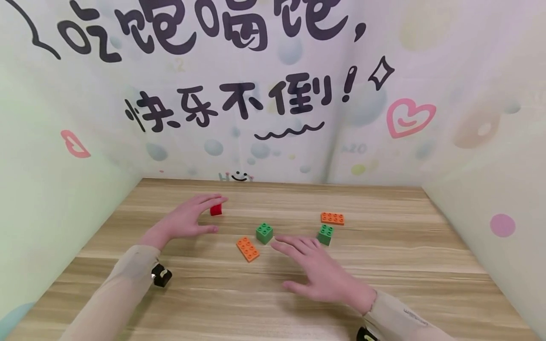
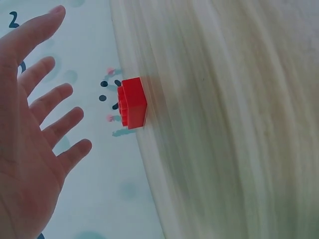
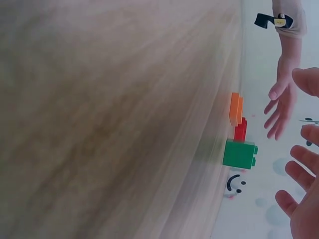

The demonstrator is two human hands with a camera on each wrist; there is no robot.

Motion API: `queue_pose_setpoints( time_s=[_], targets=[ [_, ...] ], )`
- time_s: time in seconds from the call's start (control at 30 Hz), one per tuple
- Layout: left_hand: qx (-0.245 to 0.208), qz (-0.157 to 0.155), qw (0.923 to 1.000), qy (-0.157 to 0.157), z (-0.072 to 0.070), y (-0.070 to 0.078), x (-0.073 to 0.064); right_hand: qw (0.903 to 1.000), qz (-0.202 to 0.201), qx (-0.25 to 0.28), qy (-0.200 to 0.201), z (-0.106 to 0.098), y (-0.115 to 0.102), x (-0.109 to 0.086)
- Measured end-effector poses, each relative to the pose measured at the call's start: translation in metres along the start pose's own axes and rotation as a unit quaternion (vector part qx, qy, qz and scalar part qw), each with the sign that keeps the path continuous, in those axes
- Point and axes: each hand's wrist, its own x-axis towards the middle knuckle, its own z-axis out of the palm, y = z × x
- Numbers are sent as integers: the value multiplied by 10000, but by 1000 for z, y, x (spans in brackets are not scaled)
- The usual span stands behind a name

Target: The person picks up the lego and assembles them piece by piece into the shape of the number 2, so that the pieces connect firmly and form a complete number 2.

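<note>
My left hand (image 1: 189, 219) hovers over the left part of the table, its fingers straight and spread. Its fingertips overlap a red building brick (image 1: 216, 209) in the head view; in the left wrist view a gap shows between the fingers and that brick (image 2: 134, 104). With fingers extended, my right hand (image 1: 317, 272) is above the table, nearest to a green building brick (image 1: 264, 233) just beyond its fingertips. Beside that brick lies a flat orange brick (image 1: 248, 249). The right wrist view shows the green brick (image 3: 239, 154) low behind the right hand (image 3: 306, 184).
Farther right, a second green brick (image 1: 325, 235) stands close to another flat orange brick (image 1: 332, 218). The wooden table (image 1: 222, 298) meets a printed white backdrop (image 1: 273, 156) at the back, with white side walls left and right.
</note>
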Motion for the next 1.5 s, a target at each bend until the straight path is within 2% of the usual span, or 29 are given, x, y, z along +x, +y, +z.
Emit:
queue_pose_setpoints(
  time_s=[0.23,0.53,0.97,1.13,1.3,1.5],
  targets=[
    [-251,-91,9996,-12,4,1,3,9998,-7,145,-162,7,-1,11],
    [-513,-43,9987,34,6,1,8,9958,181,488,-748,16,-2,23],
    [-738,59,9972,60,15,-1,11,9891,195,501,-1372,29,-1,35],
    [-768,67,9970,76,15,-1,11,9860,59,489,-1593,33,1,40],
    [-886,21,9960,102,15,0,16,9828,-35,544,-1763,36,4,46],
    [-997,170,9948,120,20,3,22,9785,54,614,-1970,35,4,49]
  ],
)
